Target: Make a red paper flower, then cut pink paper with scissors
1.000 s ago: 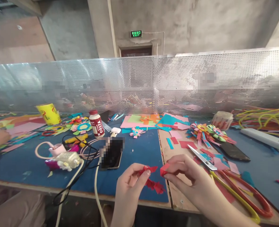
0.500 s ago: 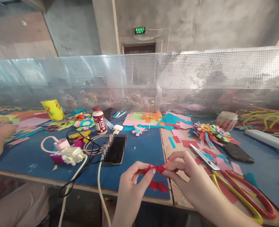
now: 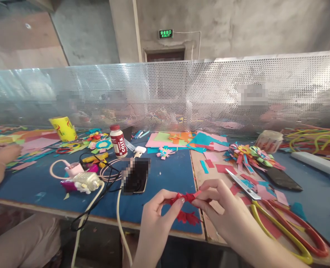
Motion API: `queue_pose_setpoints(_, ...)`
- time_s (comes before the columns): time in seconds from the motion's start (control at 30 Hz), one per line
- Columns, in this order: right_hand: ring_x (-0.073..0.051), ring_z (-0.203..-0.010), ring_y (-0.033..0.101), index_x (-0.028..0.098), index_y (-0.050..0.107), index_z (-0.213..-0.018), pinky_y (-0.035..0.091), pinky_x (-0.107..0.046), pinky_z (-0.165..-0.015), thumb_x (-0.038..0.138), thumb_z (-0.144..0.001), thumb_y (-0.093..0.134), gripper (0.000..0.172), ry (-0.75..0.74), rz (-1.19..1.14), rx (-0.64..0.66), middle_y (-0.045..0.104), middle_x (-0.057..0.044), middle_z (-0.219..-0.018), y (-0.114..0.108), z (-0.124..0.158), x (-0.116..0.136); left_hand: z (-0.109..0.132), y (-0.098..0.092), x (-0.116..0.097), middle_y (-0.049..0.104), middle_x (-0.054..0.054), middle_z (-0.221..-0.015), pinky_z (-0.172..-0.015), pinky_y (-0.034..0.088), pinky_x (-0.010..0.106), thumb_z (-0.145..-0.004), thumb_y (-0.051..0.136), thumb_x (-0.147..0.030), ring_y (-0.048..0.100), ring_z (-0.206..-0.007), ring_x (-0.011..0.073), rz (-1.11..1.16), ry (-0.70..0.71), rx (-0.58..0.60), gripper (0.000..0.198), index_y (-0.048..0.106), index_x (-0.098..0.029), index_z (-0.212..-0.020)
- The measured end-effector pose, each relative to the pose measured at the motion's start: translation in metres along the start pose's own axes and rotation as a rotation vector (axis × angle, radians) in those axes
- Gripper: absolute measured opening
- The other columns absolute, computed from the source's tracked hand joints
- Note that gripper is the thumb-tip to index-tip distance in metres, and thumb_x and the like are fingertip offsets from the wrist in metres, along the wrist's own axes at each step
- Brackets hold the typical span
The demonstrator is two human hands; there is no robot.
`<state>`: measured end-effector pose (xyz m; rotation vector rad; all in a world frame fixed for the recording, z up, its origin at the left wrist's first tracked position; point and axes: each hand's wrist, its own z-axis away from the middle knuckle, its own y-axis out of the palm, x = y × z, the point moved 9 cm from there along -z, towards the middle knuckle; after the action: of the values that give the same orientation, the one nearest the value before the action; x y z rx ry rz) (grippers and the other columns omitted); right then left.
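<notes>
Head view: the left hand [image 3: 159, 212] pinches the left part of a crinkly red paper [image 3: 189, 197], and the right hand [image 3: 223, 206] pinches its right end, over the blue table [image 3: 170, 167]. It might rip if both tug too hard, or slip if a pinch is weak. Red bits [image 3: 189, 218] show just nearer. Big scissors [image 3: 256, 197] lie right, a phone [image 3: 138, 178] left.

It was a paper-craft workshop, with bare concrete walls [image 3: 237, 26], a perforated metal screen [image 3: 167, 85] and a lit exit sign [image 3: 165, 34] (green, in Chinese and English). Coloured paper [image 3: 154, 140], paper flowers [image 3: 240, 152] and large scissors [image 3: 251, 192] lay on a long worktable [image 3: 167, 175], with a co-worker's hand [image 3: 8, 153] at one end.
</notes>
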<state>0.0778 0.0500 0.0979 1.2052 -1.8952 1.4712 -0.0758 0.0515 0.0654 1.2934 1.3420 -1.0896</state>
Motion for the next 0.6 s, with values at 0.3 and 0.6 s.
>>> queue_pose_setpoints(0.3,-0.013,-0.070,0.067,0.026,0.042,-0.084,0.050,-0.021,-0.059,0.024,-0.083,0.051,0.009,-0.068,-0.010,-0.027,0.065,0.002,-0.077,0.0002,0.0005,0.0040,0.0009,0.0027,-0.0007,0.064,0.004,-0.074,-0.073,0.045,0.024,-0.076,0.063,-0.029,0.058,-0.078,0.0185,-0.039,0.009,0.024,0.013,0.063,-0.016,-0.073)
queue_pose_setpoints(0.6,-0.017,-0.073,0.066,0.025,0.041,-0.086,0.051,-0.025,-0.058,0.028,-0.085,0.048,0.007,-0.044,0.014,0.028,0.062,-0.001,-0.082,0.0032,0.0009,0.0044,0.0013,0.0004,0.0005,0.064,0.005,-0.074,-0.071,0.044,0.025,-0.074,0.063,-0.030,0.057,-0.078,0.0198,-0.065,0.002,0.018,0.015,0.065,-0.015,-0.072)
